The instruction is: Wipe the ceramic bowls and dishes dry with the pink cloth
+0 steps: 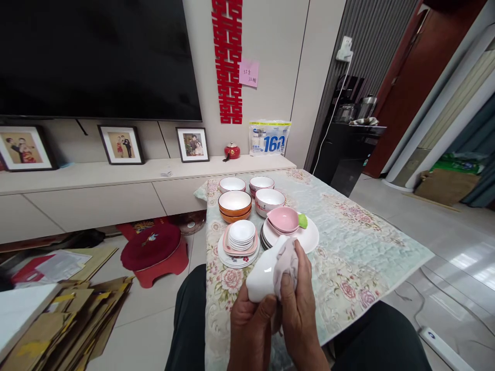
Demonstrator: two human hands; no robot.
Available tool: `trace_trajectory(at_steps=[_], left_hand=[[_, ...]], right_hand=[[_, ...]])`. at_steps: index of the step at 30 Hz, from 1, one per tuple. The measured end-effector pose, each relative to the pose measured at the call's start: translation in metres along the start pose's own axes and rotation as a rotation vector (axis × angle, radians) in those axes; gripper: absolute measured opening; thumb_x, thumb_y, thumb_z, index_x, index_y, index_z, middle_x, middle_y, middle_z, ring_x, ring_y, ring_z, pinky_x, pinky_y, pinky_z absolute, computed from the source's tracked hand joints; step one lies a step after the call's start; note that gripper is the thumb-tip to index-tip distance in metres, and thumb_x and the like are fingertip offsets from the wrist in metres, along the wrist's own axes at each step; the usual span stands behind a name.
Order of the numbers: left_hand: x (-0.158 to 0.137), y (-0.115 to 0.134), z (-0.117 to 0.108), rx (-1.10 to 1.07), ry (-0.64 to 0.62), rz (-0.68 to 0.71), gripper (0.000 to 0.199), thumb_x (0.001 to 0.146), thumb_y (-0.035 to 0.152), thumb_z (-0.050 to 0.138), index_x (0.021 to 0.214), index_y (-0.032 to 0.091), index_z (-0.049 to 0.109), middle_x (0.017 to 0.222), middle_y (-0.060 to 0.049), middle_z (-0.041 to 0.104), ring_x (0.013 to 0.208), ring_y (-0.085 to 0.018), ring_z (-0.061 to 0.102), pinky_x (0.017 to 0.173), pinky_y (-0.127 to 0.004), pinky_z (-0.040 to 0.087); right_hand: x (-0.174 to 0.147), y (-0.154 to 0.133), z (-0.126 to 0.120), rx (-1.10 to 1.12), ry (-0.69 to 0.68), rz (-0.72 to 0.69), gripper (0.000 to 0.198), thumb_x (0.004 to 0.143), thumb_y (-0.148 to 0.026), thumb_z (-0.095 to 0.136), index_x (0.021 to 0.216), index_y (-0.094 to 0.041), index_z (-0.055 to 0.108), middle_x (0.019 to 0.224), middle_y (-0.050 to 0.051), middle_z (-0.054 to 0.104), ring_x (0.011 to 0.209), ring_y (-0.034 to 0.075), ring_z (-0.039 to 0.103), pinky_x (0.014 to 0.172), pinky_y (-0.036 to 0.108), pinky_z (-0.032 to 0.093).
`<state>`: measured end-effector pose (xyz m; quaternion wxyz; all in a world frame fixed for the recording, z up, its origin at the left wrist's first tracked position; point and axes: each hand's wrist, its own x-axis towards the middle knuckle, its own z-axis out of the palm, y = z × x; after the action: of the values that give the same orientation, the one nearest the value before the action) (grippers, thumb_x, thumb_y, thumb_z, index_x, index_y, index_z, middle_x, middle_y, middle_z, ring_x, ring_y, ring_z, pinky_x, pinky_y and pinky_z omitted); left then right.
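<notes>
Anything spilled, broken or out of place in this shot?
No spill or breakage shows on the floral tablecloth, and the held white dish has no visible chip. What stands out is the flattened cardboard on the floor at picture left: its sheets lie in a loose, uneven heap.

Framed photos (pixel 121 145) stand on a pale cabinet (pixel 96 208) beneath a television (pixel 96 59), near a red stool (pixel 154 252).

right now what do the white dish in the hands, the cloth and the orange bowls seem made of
White dish: likely glazed ceramic, glossy, from its smooth surface and bright highlight; plastic can't be ruled out. Cloth: soft, matte fabric, judging by its folds. Orange bowls: probably glazed ceramic, given the smooth white inside and dark rim.
</notes>
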<state>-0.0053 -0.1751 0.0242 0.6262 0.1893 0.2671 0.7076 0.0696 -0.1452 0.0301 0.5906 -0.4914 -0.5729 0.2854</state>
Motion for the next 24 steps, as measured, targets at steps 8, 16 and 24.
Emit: trace_trajectory(at_steps=[8,16,24], left_hand=[[-0.004,-0.003,-0.011,-0.040,-0.116,-0.086,0.046,0.068,0.026,0.086,0.112,0.021,0.075,0.105,-0.011,0.078,0.100,-0.029,0.071,0.097,-0.044,0.051],[0.001,0.002,-0.011,-0.149,-0.129,-0.160,0.059,0.070,0.022,0.085,0.126,0.021,0.067,0.114,-0.012,0.076,0.113,-0.029,0.068,0.105,-0.040,0.048],[0.009,0.011,-0.005,-0.365,-0.021,-0.099,0.060,0.086,0.009,0.067,0.141,0.028,0.054,0.128,-0.008,0.071,0.122,-0.025,0.063,0.109,-0.037,0.047]], right_hand=[[0.013,0.000,-0.019,0.156,0.093,0.140,0.061,0.097,-0.055,0.044,0.147,-0.019,0.045,0.145,0.012,0.053,0.135,0.029,0.047,0.106,0.040,0.041],[0.026,-0.006,-0.029,0.732,-0.032,0.508,0.062,0.085,-0.050,0.068,0.141,-0.026,0.054,0.109,0.006,0.075,0.092,0.026,0.072,0.081,0.035,0.056],[0.004,0.004,-0.003,0.803,-0.125,0.431,0.071,0.082,-0.038,0.075,0.146,-0.026,0.047,0.136,0.008,0.063,0.118,0.026,0.063,0.099,0.037,0.052]])
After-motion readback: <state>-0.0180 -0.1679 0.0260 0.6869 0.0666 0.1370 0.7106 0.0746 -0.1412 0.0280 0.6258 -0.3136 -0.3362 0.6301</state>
